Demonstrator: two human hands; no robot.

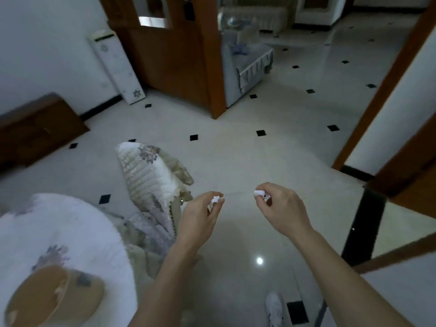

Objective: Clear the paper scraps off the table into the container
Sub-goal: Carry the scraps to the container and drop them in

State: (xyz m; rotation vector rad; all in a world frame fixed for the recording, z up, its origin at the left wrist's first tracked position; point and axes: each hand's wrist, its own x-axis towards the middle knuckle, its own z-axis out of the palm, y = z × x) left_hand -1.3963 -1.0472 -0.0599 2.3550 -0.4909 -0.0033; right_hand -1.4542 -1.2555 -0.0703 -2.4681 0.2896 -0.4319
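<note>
Now a white paper scrap [215, 199] is pinched in the left hand [200, 214] and another scrap [259, 193] in the right hand [280, 206], both carried over the tiled floor [236, 156], no container seen, drop-off judged pending.

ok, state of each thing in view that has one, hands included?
left hand: shut on left paper scrap
right hand: shut on right paper scrap
container: not in view
wooden door: open
</note>
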